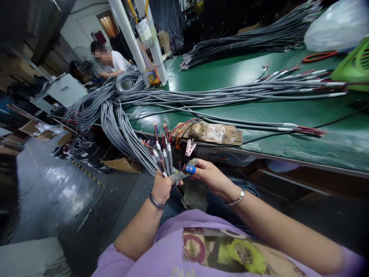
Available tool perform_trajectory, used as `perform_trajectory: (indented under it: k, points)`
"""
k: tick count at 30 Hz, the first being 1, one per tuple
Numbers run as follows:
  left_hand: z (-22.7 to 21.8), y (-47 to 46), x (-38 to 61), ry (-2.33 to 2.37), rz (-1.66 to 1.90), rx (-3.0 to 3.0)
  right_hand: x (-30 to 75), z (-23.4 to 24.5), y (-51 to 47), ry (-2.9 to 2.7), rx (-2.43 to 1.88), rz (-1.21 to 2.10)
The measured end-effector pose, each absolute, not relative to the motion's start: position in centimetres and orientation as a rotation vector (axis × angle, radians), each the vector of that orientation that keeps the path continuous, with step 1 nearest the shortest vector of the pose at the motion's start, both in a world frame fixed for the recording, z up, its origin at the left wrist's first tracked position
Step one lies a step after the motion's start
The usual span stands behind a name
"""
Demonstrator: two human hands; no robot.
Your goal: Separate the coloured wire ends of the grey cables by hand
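Note:
My left hand [163, 186] is closed around a bunch of grey cables [169, 156], whose white-sleeved ends point up and show thin coloured wires [156, 130]. Its thumb wears a grey wrap. Close beside it, my right hand [206, 174] pinches thin wires at the end of one cable, between a blue-wrapped thumb and a covered fingertip. The pinched wires are partly hidden by the fingers. From the left hand the cables run back to a large grey bundle [112, 115] hanging over the bench edge. A pink clip [190, 147] sits just above the right hand at the bench edge.
On the green bench [230, 71] lie long grey cables [207, 98], a dark cable bundle [242, 48] and a wooden block [235, 134]. A green basket [353, 67] and white plastic bag [337, 27] stand at right. Another person [119, 61] sits beyond a white post [127, 38].

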State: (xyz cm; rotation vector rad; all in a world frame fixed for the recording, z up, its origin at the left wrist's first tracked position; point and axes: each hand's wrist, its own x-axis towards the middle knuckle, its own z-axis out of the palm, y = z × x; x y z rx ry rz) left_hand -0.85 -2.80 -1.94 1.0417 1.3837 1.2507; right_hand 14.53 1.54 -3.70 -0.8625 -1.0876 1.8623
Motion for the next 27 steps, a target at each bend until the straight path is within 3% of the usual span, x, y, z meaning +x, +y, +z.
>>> perform_trajectory:
  k: [13, 22, 27]
  points:
    - [-2.6, -2.8, -1.4, 1.334, 1.223, 1.063, 14.5, -3.4, 2.0, -1.157, -0.823, 1.909]
    - [-2.0, -2.7, -1.8, 1.234, 1.217, 1.038, 13.8, -3.9, 1.6, -0.823, -0.597, 2.277]
    - [-1.9, -2.8, -1.9, 1.236, 1.06, 1.085, 12.8, -3.8, 2.0, -0.738, -0.59, 2.188]
